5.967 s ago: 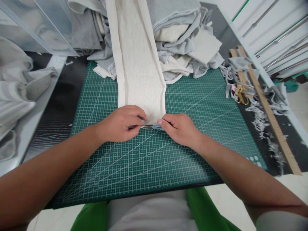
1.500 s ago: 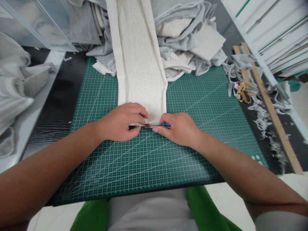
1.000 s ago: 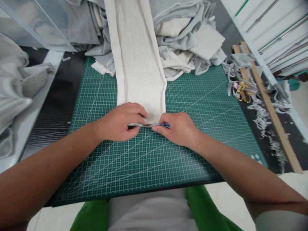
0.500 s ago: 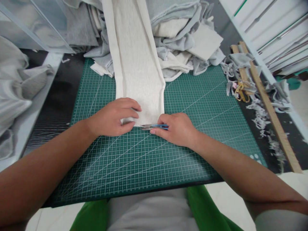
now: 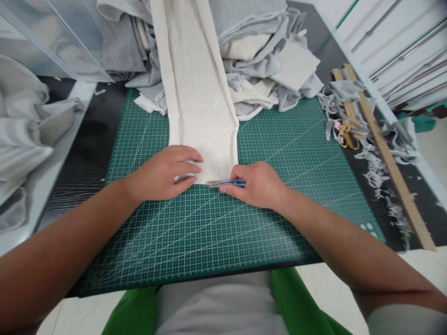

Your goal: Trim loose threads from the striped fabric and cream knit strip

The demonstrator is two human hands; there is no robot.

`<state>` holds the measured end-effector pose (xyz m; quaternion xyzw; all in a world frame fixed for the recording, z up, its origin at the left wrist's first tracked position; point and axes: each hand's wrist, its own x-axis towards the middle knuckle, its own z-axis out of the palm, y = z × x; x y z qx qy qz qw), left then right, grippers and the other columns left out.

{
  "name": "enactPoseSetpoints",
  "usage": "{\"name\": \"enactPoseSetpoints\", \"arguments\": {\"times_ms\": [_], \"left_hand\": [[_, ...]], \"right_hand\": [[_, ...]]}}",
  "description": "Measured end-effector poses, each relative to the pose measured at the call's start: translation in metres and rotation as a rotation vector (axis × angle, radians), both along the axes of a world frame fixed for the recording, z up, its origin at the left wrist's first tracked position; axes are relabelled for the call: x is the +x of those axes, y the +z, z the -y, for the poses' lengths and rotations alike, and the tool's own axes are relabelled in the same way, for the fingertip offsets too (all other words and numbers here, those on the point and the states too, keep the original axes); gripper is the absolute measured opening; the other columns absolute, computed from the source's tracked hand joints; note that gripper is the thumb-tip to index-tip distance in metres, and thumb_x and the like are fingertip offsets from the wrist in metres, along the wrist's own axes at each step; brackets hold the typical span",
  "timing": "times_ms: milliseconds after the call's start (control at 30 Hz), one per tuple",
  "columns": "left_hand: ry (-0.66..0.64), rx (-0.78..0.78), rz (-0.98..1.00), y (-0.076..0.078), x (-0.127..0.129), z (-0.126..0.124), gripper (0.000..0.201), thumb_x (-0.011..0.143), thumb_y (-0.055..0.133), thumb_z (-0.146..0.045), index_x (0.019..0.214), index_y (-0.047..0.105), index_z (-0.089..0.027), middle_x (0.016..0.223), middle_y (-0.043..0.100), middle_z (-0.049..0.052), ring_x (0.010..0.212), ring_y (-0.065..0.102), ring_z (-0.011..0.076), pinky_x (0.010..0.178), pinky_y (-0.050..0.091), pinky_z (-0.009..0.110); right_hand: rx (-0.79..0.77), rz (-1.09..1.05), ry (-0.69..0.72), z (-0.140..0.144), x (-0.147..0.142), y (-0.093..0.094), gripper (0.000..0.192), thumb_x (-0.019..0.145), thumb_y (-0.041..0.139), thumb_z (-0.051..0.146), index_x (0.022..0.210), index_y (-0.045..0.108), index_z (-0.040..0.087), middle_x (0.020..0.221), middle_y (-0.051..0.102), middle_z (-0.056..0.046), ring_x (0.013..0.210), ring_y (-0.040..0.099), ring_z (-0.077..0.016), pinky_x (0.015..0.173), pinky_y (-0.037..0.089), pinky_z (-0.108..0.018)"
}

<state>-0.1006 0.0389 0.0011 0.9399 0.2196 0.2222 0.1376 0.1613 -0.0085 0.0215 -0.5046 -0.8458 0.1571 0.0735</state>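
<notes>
Two hands: left hand (image 5: 164, 173) pins cream strip (image 5: 199, 102); right hand (image 5: 260, 185) grips snips (image 5: 223, 183) before fabric pile (image 5: 265, 56).

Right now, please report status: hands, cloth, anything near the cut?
Left hand flat on cloth strip, pinning its end. Right hand grips blue snips at strip's edge. Fabric pile behind, apart.

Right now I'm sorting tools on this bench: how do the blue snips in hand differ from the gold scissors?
The blue snips are gripped in the right hand at the cream fabric strip's near edge, on the green cutting mat; the gold scissors lie unheld off the mat, among grey scraps. The snips look slim and straight; the scissors show looped handles. Both are cutting tools.
</notes>
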Motion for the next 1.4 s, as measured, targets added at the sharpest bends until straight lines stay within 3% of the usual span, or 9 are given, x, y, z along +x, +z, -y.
{"name": "enactPoseSetpoints", "arguments": {"times_ms": [333,600,1133,1400], "left_hand": [[0.035,0.074,-0.066,-0.001,-0.006,0.012,0.020,0.086,0.060,-0.020,0.105,0.066,-0.017,0.121,0.062,0.009,0.115,0.056,0.0234,0.100,0.046,0.043],[0.045,0.054,-0.047,-0.001,-0.008,0.013,0.020,0.086,0.060,-0.021,0.104,0.066,-0.018,0.120,0.062,0.008,0.115,0.056,0.0225,0.100,0.046,0.042],[0.036,0.027,-0.026,-0.001,-0.007,0.011,0.017,0.085,0.061,-0.021,0.100,0.067,-0.018,0.117,0.063,0.008,0.112,0.058,0.0225,0.099,0.046,0.043],[0.045,0.008,-0.025,-0.002,-0.007,0.010,0.018,0.084,0.061,-0.023,0.101,0.068,-0.019,0.118,0.063,0.007,0.112,0.057,0.0221,0.099,0.046,0.042]], "right_hand": [[0.001,0.006,0.027,0.000,0.001,-0.004,0.049,0.085,0.049,0.066,0.079,0.066,0.020,0.062,0.065,0.000,0.059,0.057,-0.0139,0.057,0.027,-0.026],[0.000,0.042,0.042,0.000,-0.001,-0.003,0.053,0.087,0.043,0.068,0.080,0.065,0.021,0.062,0.065,0.000,0.059,0.057,-0.0143,0.057,0.026,-0.026],[-0.079,0.048,0.003,-0.002,-0.006,0.006,0.046,0.085,0.050,0.064,0.078,0.066,0.021,0.061,0.063,0.000,0.060,0.056,-0.0143,0.058,0.027,-0.025],[-0.055,0.136,0.070,-0.004,-0.008,0.007,0.052,0.088,0.041,0.067,0.083,0.064,0.021,0.067,0.067,-0.001,0.061,0.057,-0.0147,0.057,0.025,-0.026]]}}
